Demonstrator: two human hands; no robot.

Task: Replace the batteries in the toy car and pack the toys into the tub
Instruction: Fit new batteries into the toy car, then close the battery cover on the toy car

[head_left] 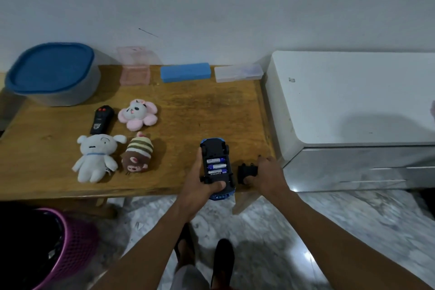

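My left hand (200, 183) grips a blue toy car (215, 148) held upside down near the table's front edge. Its battery bay is uncovered and three blue-and-white batteries (216, 166) lie inside. My right hand (266, 175) is closed on a small black battery cover (246, 170) resting on the table just right of the car. A grey tub (70, 94) with a blue lid (50, 67) stands at the far left. A black remote (101, 119), a pink flower plush (137, 114), a white plush (95, 158) and a striped brown plush (137, 155) lie left of the car.
Along the wooden table's (188, 113) back edge are a pink clear box (134, 70), a blue case (185, 72) and a clear case (238, 73). A white appliance (353, 101) abuts the table's right side. A purple basket (75, 242) stands on the floor at lower left.
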